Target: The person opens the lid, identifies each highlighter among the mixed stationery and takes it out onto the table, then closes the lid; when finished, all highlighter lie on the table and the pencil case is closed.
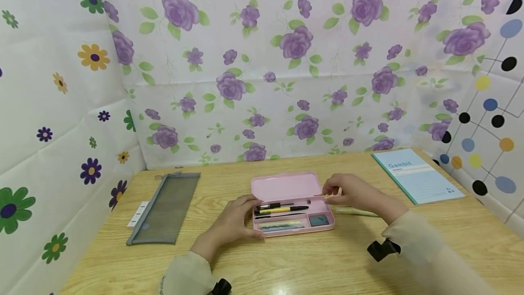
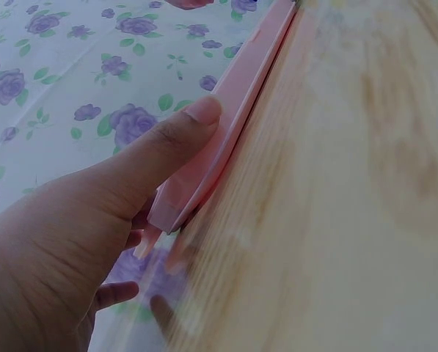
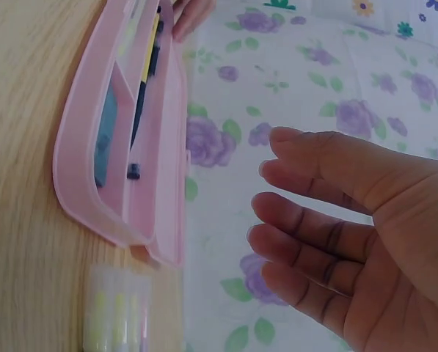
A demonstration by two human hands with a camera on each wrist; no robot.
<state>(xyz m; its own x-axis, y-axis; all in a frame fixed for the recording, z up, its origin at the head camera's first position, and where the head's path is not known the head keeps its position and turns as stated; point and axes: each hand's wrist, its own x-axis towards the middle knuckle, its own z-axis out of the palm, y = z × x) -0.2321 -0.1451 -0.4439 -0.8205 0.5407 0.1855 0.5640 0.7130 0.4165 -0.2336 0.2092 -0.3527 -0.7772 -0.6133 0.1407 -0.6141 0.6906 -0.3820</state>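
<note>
A pink pencil case (image 1: 286, 187) lies on the table with its lid folded back. In it are a yellow-and-black pen (image 1: 282, 210), dark pens, a blue-grey eraser (image 1: 319, 220) and several thin pale sticks (image 1: 282, 226) in the front compartment. My left hand (image 1: 231, 220) grips the left end of the case, thumb along its front wall (image 2: 237, 110) and fingers behind. Beside the right end, my right hand (image 1: 348, 190) hovers with loosely bent fingers. Nothing sits between those fingers in the right wrist view, where the hand (image 3: 351, 220) is apart from the case (image 3: 79, 154).
Right of the case lies a clear plastic pack (image 3: 116, 308) of yellowish pens, partly under my right arm. A grey mesh zip pouch (image 1: 168, 208) lies at left, with a white strip (image 1: 138, 214) by its edge. At the back right is a light-blue notebook (image 1: 417, 174).
</note>
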